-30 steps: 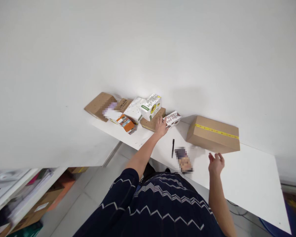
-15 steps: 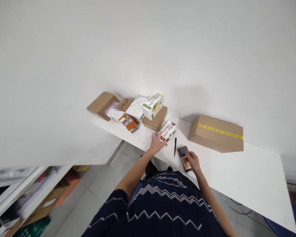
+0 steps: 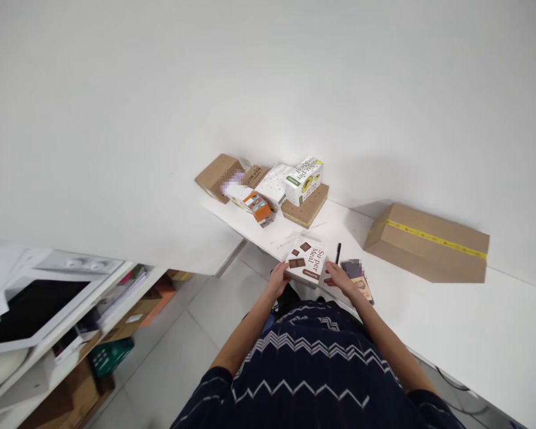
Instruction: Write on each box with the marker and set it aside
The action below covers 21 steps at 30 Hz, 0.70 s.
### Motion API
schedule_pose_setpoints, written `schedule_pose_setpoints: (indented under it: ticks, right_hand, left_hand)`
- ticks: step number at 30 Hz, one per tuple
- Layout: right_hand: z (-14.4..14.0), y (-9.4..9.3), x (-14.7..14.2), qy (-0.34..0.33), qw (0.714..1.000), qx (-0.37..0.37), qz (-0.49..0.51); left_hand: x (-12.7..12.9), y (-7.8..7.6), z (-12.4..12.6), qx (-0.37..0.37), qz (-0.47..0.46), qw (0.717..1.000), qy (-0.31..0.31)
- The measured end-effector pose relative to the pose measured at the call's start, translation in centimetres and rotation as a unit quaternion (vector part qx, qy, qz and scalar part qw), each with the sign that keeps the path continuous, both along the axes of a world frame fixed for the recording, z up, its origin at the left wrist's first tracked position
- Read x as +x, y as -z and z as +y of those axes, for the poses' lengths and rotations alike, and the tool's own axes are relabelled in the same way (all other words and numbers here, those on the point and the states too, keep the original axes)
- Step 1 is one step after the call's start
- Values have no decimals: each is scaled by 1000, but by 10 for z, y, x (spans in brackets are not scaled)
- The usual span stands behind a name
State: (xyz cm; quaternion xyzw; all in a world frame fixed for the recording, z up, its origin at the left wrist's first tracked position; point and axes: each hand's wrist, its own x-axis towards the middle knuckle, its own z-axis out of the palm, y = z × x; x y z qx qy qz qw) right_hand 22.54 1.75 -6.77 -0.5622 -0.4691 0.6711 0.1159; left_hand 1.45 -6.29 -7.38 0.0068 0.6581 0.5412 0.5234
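The white snack box (image 3: 307, 263) sits at the near edge of the worktop (image 3: 451, 310), held between both hands. The left hand (image 3: 279, 279) grasps its left end, the right hand (image 3: 338, 277) its right end — forearms angled inward, a pen (image 3: 338, 252) just beside.

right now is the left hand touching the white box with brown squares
Touching. The head view shows the left hand gripping the left edge of the white box, no gap between them, while the right hand holds its right edge.

White box (image 3: 307, 263), top face: "Super Meal", with brown squares printed beside it.
Green-trimmed box (image 3: 304, 180), side face: "Super Meal", with an avocado picture.
Brown carton (image 3: 255, 174): dark print, unreadable.
Other labels: blurred, unreadable.
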Motion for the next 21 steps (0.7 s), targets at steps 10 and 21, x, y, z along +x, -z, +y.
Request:
schedule_pose_setpoints:
  ticks: [10,21]
  right_hand:
    - [-28,-1,-11,-54,996,-75,-13]
    - [2,5,2,-146,940,180,-250]
  left_hand:
    - [4,14,-5,28,-25,999,-16]
    - [9,-5,-1,161,346,920,91]
